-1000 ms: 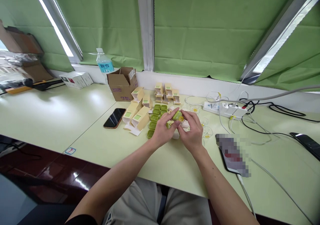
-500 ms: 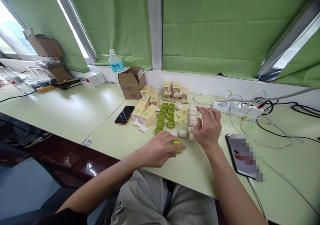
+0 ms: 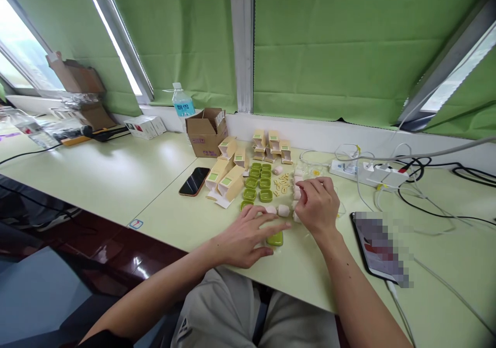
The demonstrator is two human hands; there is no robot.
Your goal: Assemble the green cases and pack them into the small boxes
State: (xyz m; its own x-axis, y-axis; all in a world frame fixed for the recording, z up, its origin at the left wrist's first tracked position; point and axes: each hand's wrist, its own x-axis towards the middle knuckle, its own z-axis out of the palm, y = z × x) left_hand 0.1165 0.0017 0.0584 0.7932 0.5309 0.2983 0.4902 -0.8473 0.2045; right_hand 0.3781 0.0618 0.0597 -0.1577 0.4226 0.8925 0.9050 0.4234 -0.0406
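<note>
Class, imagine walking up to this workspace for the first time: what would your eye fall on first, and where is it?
Probably the broad green blinds filling the background behind the table. Next, the left hand spread at a lone green piece near the front edge, and the right hand at a row of pale pieces. Small green trays stand out in two columns mid-table.

The tubs [image 3: 265,195] are showing olive green, the small blocks [image 3: 283,211] pale pink, the cartons [image 3: 233,182] cream, the curtains [image 3: 333,43] plain green.
</note>
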